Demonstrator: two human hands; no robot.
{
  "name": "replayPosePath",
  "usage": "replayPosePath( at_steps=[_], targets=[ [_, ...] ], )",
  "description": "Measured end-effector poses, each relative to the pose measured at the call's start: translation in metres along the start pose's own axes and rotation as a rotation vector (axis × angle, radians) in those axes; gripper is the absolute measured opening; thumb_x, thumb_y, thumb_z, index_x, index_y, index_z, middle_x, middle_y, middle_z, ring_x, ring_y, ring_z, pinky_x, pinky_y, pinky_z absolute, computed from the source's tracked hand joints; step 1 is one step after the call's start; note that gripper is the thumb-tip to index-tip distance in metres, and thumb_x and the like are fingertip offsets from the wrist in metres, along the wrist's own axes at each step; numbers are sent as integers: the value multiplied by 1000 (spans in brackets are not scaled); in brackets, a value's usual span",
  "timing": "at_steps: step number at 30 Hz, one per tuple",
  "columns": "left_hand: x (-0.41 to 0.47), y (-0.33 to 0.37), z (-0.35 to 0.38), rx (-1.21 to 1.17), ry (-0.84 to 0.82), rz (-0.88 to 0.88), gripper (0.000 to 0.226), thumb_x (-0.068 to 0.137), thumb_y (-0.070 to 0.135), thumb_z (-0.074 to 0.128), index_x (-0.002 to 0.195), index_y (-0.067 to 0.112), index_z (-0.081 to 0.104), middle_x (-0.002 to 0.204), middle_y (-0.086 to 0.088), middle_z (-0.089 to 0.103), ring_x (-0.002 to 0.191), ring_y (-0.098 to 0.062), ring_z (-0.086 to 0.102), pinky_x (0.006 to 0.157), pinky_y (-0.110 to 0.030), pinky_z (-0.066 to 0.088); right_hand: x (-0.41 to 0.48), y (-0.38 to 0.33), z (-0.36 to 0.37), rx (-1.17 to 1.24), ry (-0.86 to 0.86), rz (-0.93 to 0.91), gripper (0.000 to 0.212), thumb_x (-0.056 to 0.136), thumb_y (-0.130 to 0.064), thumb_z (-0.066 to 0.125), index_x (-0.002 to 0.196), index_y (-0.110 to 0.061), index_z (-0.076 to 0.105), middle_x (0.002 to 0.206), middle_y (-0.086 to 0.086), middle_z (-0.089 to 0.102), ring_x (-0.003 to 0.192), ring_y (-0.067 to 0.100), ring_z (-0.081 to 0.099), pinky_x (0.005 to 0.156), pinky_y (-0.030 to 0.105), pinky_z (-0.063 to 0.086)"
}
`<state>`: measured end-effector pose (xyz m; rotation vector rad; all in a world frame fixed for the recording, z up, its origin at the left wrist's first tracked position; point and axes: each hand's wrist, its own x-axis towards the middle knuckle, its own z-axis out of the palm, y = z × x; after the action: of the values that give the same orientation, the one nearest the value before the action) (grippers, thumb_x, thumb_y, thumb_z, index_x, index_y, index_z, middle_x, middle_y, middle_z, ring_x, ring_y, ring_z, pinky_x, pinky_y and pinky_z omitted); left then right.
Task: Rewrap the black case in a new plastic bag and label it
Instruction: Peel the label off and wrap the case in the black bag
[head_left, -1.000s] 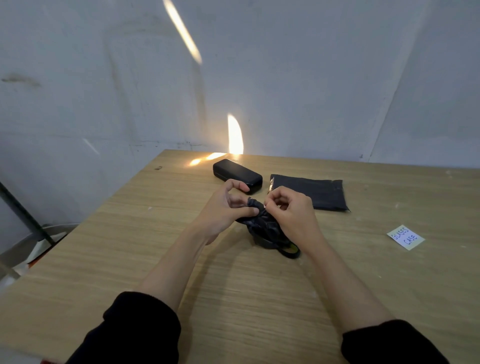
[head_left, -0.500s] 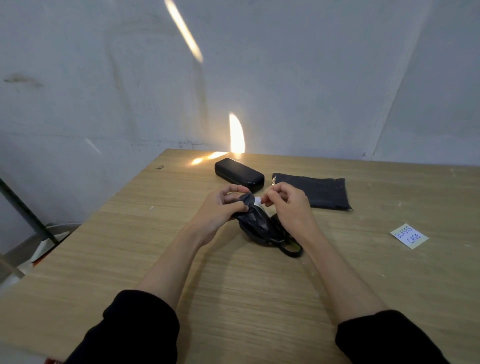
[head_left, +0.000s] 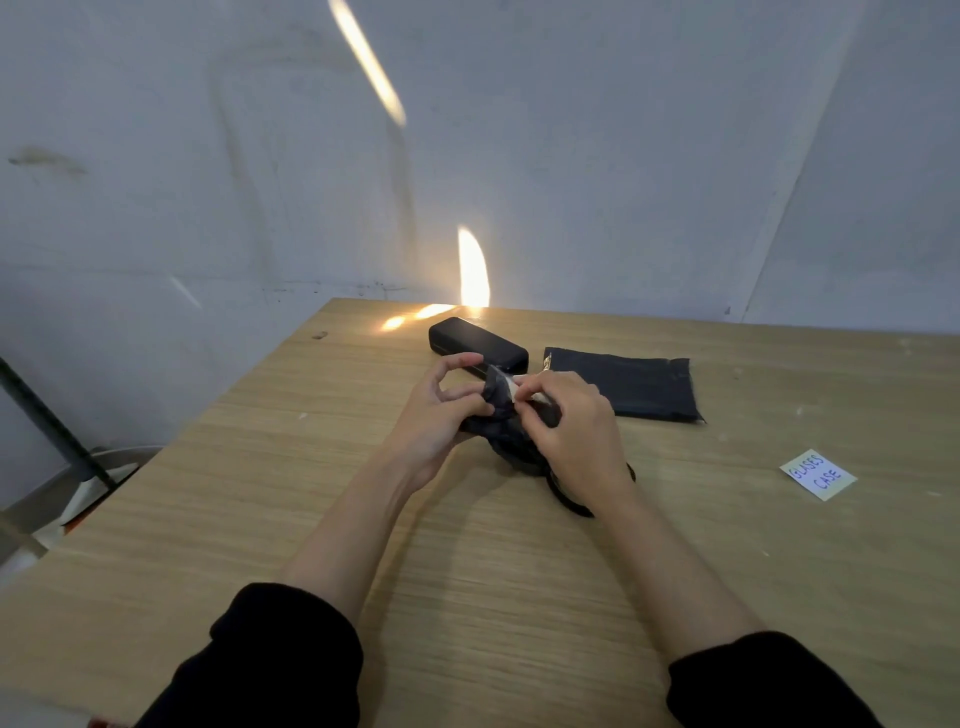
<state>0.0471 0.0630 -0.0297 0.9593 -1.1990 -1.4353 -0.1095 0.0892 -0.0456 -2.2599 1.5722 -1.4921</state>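
Observation:
A crumpled black plastic bag (head_left: 506, 439) lies at the middle of the wooden table (head_left: 467, 545). My left hand (head_left: 441, 415) grips its left side, and my right hand (head_left: 571, 431) pinches a pale strip at its top. The bare black case (head_left: 475, 345) rests behind my hands. To its right a flat, folded black plastic bag (head_left: 634, 382) lies on the table. A small paper label (head_left: 817, 474) reading "GLASES CASE" sits at the right.
A grey wall rises close behind the table's far edge. Off the left edge of the table stand a dark slanted pole (head_left: 49, 421) and a pale round base (head_left: 111, 467) on the floor. Sunlight patches fall beside the case.
Both hands have lifted the top of the crumpled bag a little and shifted it toward the case. A pale strip now shows at the bag's top between my fingers.

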Motion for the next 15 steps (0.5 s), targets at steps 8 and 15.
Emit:
replayPosePath(
  at_steps=[8,15],
  targets=[
    [1,4,-1,28,86,49,21,86,4,64,105,13,67,89,-6,74,81,-12,69,62,-20,53,0,-1,5,-48,80,-148,12,80,-12,70,92,-7,70,99,5,71,100,21,60,83,32,50],
    [-2,1,6,27,30,32,14,88,6,62,86,17,70,78,1,72,75,-9,66,67,-21,50,6,-11,6,137,122,7,14,88,-17,65,99,-9,69,93,1,68,84,15,63,70,40,55]
  ],
)
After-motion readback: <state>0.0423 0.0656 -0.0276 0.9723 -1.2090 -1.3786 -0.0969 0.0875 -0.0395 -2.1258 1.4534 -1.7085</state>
